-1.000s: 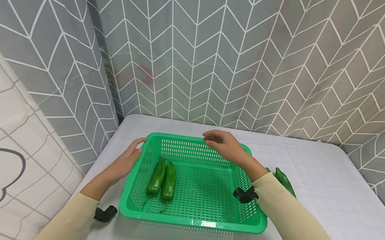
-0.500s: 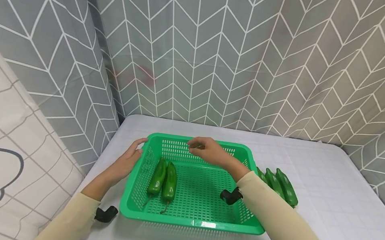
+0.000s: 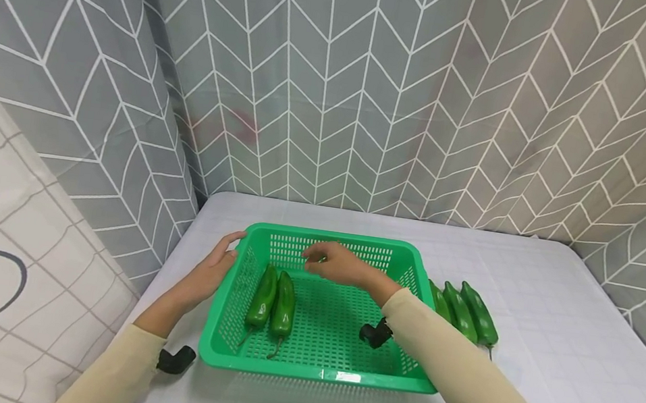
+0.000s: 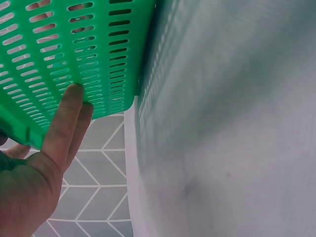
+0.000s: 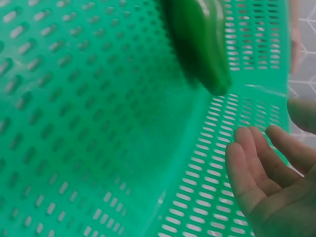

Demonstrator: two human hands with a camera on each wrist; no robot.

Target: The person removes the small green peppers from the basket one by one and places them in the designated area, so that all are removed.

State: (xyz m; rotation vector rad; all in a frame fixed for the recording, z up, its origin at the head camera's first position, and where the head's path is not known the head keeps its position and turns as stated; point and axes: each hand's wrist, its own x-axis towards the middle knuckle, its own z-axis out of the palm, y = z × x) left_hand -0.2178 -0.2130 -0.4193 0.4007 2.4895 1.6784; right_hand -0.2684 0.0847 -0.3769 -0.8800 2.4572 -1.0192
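Two long green peppers, the left one (image 3: 263,297) and the right one (image 3: 284,307), lie side by side in the left part of a green plastic basket (image 3: 319,372). My left hand (image 3: 207,276) rests against the basket's left side. In the left wrist view its straight fingers (image 4: 66,118) touch the slotted outer wall. Over the basket's back part hovers my right hand (image 3: 339,265), fingers loosely bent. The right wrist view shows nothing between the thumb and fingers (image 5: 266,168) of that hand, with a blurred green pepper (image 5: 200,44) beyond them.
Three more green peppers (image 3: 479,315) lie on the white tablecloth (image 3: 570,370) just right of the basket, partly hidden by the right sleeve (image 3: 448,368). Grey patterned curtain (image 3: 343,95) hangs behind the table. Each wrist carries a small black camera mount (image 3: 176,359).
My right hand has moved left and down, from above the back rim to inside the basket's back part. More of the peppers on the right shows now. The left hand stays put.
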